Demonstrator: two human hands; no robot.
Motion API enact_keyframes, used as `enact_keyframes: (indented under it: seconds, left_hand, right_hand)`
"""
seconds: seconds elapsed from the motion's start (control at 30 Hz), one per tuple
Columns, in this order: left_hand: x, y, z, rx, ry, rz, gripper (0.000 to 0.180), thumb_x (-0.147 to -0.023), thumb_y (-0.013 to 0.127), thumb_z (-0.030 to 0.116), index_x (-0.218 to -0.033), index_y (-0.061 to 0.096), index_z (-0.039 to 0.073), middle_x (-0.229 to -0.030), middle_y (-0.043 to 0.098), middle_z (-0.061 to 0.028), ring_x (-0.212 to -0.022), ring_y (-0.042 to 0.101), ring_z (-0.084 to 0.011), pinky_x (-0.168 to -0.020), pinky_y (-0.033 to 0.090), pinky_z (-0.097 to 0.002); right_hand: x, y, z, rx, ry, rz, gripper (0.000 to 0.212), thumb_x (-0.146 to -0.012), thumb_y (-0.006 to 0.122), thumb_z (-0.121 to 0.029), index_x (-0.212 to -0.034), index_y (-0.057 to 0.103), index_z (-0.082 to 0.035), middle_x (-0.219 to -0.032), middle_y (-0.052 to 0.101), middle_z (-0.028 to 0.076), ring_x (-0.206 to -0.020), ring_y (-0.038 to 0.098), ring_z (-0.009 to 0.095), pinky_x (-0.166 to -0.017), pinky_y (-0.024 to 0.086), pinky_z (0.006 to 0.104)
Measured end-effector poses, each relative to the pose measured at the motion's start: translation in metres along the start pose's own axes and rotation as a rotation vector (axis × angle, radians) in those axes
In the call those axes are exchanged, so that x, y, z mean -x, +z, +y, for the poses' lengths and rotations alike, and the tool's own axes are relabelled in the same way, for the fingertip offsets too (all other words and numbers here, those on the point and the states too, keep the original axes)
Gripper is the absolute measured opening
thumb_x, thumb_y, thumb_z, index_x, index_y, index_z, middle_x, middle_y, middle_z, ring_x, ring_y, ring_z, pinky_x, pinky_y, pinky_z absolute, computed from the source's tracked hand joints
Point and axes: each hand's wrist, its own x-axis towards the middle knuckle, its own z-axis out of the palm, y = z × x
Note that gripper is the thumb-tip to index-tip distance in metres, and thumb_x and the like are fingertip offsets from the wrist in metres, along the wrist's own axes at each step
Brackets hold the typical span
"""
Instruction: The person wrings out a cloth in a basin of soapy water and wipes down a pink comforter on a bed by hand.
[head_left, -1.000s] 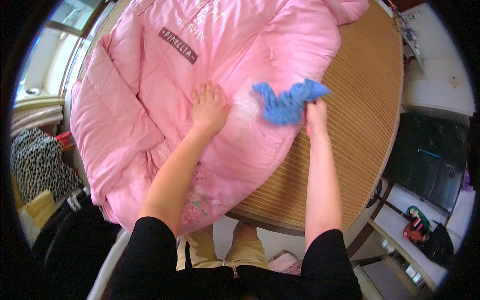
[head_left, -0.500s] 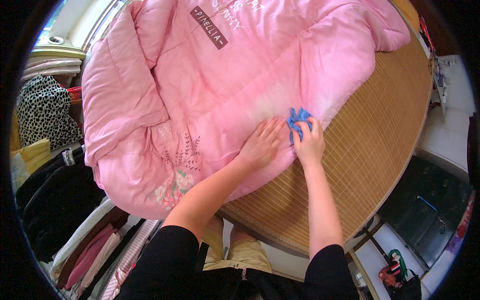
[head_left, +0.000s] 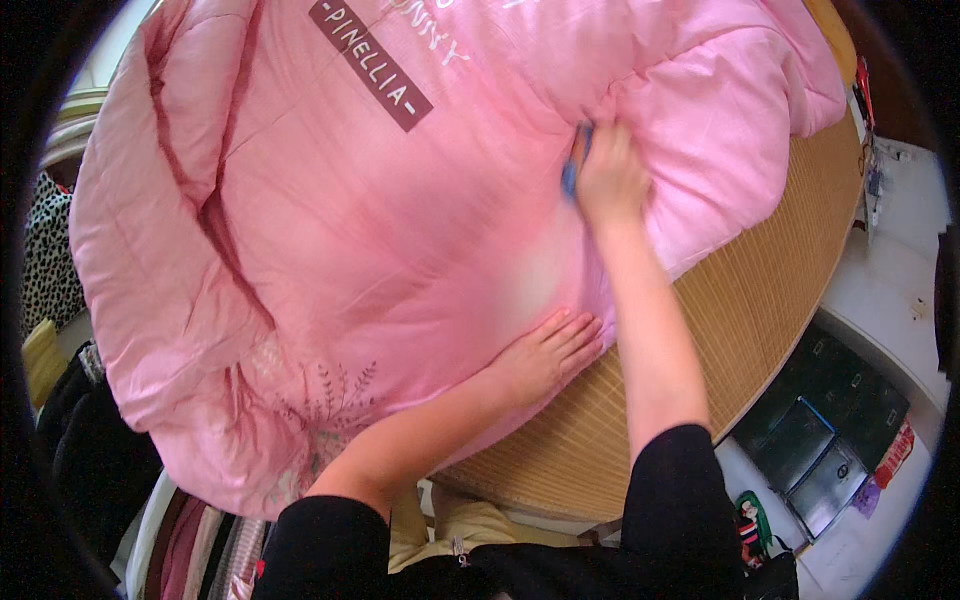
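A thick pink quilt with a dark label patch, pale lettering and printed sprigs spreads across a bed covered by a woven mat. My left hand lies flat on the quilt near its front edge, fingers stretched out and holding nothing. Farther out, my right hand is closed round a blue cloth and presses it to the quilt. That hand is smeared by motion, and most of the cloth hides under the fingers. A paler, whitish patch shows on the quilt between the two hands.
Hanging and stacked clothes line the left side, with a black-and-white spotted fabric behind them. On the right, beyond the mat's curved edge, stands a dark green chest by a white wall. The quilt bunches into thick folds at left.
My right hand has slid the blue cloth away from me over the quilt. The left hand has come nearer to me and slightly right. The view has shifted too.
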Motion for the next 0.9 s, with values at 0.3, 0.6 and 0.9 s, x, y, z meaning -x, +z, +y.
enact_keyframes:
  seconds: [0.3,0.6,0.9]
  left_hand:
    - [0.012,0.032,-0.009,0.110,0.005,-0.129,0.063,-0.092,0.040,0.028,-0.149,0.027,0.005,-0.155,0.026,-0.0113,-0.145,0.020,-0.0252,-0.120,0.006,-0.0441]
    - [-0.004,0.008,0.004,0.115,0.044,0.010,0.071,-0.086,0.048,0.021,-0.150,0.022,0.005,-0.158,0.021,-0.0103,-0.146,0.018,-0.0248,-0.120,0.008,-0.0436]
    - [0.043,-0.168,-0.023,-0.016,-0.369,-0.140,0.040,-0.085,0.051,0.011,-0.124,0.058,0.004,-0.120,0.060,-0.0136,-0.120,0.051,-0.0269,-0.103,0.041,-0.0445]
  right_hand:
    - [0.096,-0.059,-0.009,-0.149,-0.281,-0.139,0.026,-0.079,0.065,-0.024,-0.098,0.064,-0.007,-0.106,0.063,0.021,-0.085,0.064,0.036,-0.072,0.053,0.0437]
    - [-0.090,-0.019,0.017,0.121,0.432,-0.257,0.032,-0.095,0.045,-0.028,-0.108,0.059,-0.002,-0.107,0.060,0.021,-0.090,0.063,0.039,-0.075,0.050,0.0523]
    - [0.059,-0.090,0.016,-0.094,0.215,-0.305,0.034,-0.093,0.056,-0.036,-0.108,0.061,-0.007,-0.104,0.059,0.019,-0.096,0.058,0.039,-0.080,0.048,0.0456]
